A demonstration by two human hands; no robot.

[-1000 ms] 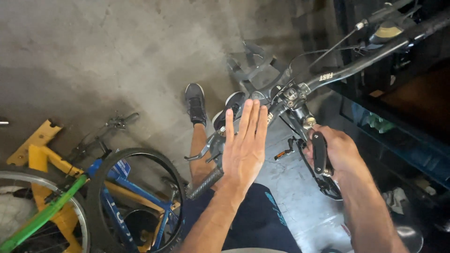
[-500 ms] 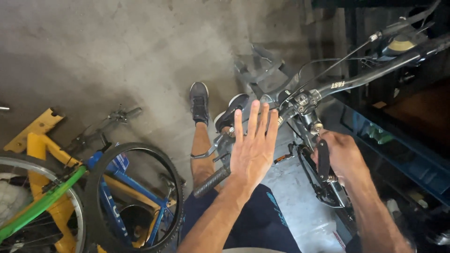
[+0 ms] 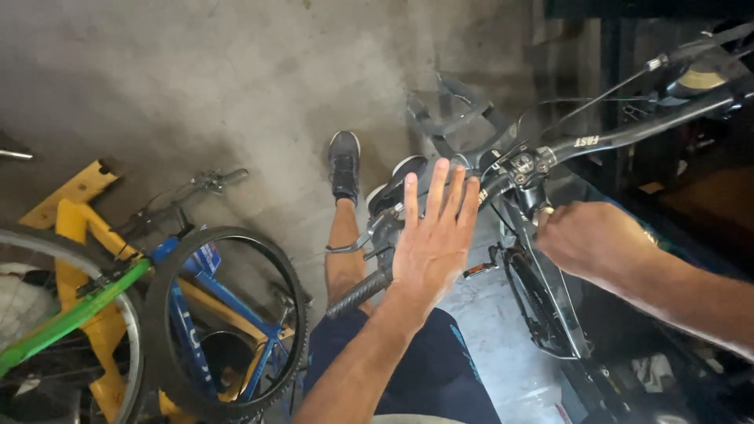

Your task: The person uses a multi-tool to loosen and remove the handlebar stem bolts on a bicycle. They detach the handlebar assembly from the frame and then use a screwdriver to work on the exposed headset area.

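Rough grey concrete floor (image 3: 196, 86) spreads beyond the hands (brightly lit, stained); left of them lie a blue bicycle frame (image 3: 212, 286), black tyre (image 3: 169, 275), yellow metal stand (image 3: 75, 208).

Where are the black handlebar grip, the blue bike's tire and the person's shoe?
black handlebar grip (image 3: 357, 294), head view, middle of the ribbed rubber.
blue bike's tire (image 3: 292, 294), head view, right side of the tread.
shoe (image 3: 344, 163), head view, top by the laces.

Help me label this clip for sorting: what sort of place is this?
Probably a bicycle repair spot or garage. The floor is bare concrete; a blue bicycle lies among other frames at the left, and the left hand and right hand are at the handlebar of another bicycle.
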